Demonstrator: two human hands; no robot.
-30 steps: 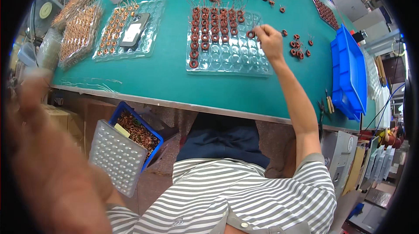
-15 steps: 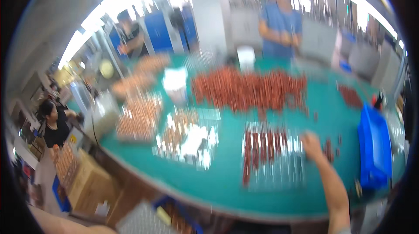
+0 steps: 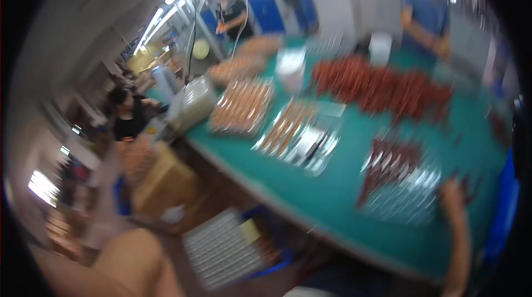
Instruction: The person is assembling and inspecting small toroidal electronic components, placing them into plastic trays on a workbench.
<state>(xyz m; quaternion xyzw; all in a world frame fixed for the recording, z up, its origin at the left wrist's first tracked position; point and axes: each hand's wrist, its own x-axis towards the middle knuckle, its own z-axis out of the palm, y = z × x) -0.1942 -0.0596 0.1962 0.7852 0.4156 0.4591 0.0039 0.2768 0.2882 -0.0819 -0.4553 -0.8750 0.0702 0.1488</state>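
My right hand (image 3: 452,196) is at the right edge of a clear ridged plastic tray (image 3: 396,205) on the green table. Motion smears its fingers, so whether they hold anything does not show. Dark red stick-shaped pieces (image 3: 394,155) fill the tray's upper and left grooves. A few loose red pieces (image 3: 470,186) lie just beyond the hand. Beyond the tray, a long heap of red sticks (image 3: 382,87) spreads across the table. A bare bent arm, apparently my left, enters at the lower left; its hand cannot be made out.
Left of the tray lie a clear tray of orange-brown pieces (image 3: 288,130) and a stacked pack (image 3: 242,107). White tubs (image 3: 380,48) stand behind. A blue bin (image 3: 503,208) is at the right; a cardboard box (image 3: 166,186) and grey ridged tray (image 3: 224,250) are beside the table. Other people work around it.
The view has swung left, so the table and its contents sit farther right. More of the bare left arm shows. My right hand stays beside the clear tray.
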